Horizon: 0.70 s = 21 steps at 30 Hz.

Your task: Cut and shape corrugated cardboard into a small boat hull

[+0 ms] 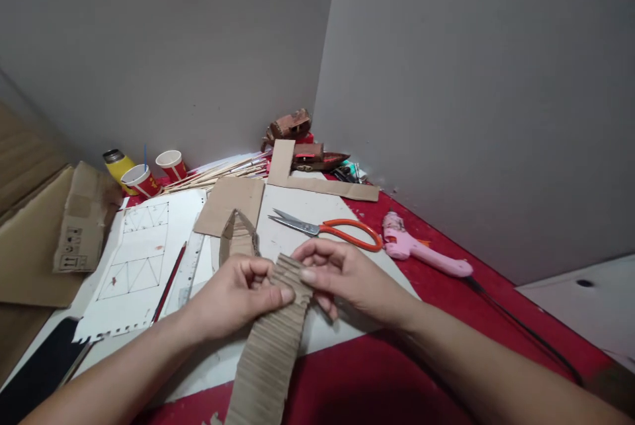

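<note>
In the head camera's view, both hands meet just below the orange-handled steel scissors (327,228), which lie open on a white board over the red tabletop (377,379). The left hand (238,299) is curled nearly closed, its thumb pressed flat on the upper end of a long strip of brown corrugated cardboard (270,352). The right hand (342,276) pinches that same end from the other side, thumb on top and fingers folded beneath. The strip hangs from the two grips toward the viewer, ribs running across it, and its lower end leaves the bottom of the view. Left of the scissors' blades, just behind the left hand, stands a peaked fold of corrugated cardboard (238,233); whether it joins the strip cannot be told. Right of the scissors, close by, lies a pink plastic glue gun (421,250), and its black cable (520,326) trails away along the table. Beyond the scissors rest an L-shaped flat cardboard piece (307,180) and a brown model vehicle (290,124) in the wall corner. Farther left of the scissors are a white sheet with drawn triangles (143,246), a red pencil (169,283) at its edge, a bundle of thin wooden sticks (218,174), two red-and-white paper cups (141,180) and a yellow bottle (118,166).
</note>
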Motion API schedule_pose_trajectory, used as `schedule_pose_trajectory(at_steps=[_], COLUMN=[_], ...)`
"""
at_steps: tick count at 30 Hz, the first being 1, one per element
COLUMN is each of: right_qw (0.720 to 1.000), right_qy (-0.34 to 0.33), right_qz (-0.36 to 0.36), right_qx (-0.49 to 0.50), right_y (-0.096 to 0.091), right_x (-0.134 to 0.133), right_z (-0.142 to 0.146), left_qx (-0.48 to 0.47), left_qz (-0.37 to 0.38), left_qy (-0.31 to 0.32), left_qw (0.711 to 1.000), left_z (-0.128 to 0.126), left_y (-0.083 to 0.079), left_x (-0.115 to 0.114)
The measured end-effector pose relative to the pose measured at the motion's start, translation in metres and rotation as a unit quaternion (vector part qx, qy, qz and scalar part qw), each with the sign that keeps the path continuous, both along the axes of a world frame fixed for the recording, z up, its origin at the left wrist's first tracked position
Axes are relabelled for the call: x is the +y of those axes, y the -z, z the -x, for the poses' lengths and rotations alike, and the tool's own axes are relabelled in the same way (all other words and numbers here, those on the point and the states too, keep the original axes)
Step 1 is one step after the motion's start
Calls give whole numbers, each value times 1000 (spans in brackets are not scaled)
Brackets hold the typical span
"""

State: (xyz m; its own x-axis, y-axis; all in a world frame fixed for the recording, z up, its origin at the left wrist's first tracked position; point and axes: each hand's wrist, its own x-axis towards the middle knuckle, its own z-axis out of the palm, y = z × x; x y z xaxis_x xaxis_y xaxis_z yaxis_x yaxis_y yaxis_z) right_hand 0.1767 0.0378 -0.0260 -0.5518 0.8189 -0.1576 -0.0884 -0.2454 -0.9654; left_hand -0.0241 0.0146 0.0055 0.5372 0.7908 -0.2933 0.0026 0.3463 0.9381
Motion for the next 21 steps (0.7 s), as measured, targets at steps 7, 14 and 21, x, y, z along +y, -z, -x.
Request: schedule_pose_trajectory(at_steps=[7, 14, 21], right_qw=[967, 988, 998], right_qy=[232, 122, -20], right_qz=[-2, -22, -60], right_qx=[108, 94, -17], right_y=[-15, -6, -5], right_x=[13, -4, -21], right_z=[-23, -2, 12], left_qx=[-21, -79, -16], left_qz=[-65, -74, -116], left_qy=[-145, -140, -140], left_qw=[987, 984, 983], left_z=[5, -8, -3], left_y=[-3, 3, 5], left_x=[2, -8, -6])
